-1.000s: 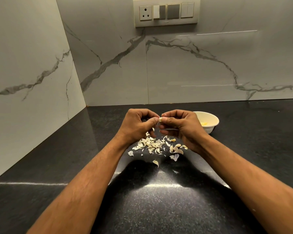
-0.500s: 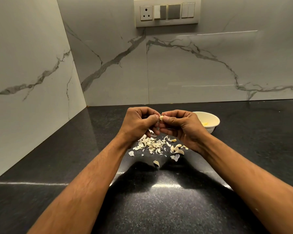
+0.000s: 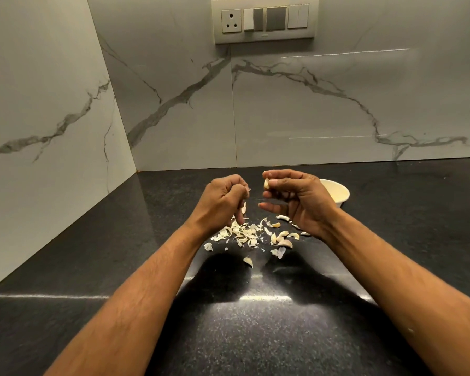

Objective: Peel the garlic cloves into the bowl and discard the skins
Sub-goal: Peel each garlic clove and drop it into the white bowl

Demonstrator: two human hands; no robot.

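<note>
— While the right hand [image 3: 300,198] is pinching a garlic clove [image 3: 266,183] between thumb and forefinger, its grip is staying clamped on it above the tabletop [image 3: 255,321]. Are you seeing that too?

— Yes, and the other fingers of that hand are lying loosely curled below it. The left hand [image 3: 223,200] is hanging just beside, apart from the right, its grip curled together; a thin sliver of skin [image 3: 248,189] seems to be sticking out at the fingertips, too small to be sure.

— What is lying under the hands?

— A scatter of peeled skins [image 3: 240,233] is spreading over the dark tabletop, with a few unpeeled cloves [image 3: 281,240] sitting to its right.

— And the bowl [image 3: 337,192]?

— It is standing behind the right hand, partly hidden by it, something pale yellow showing inside. Marble walls are rising behind, with a switch panel [image 3: 265,20] up top.
</note>
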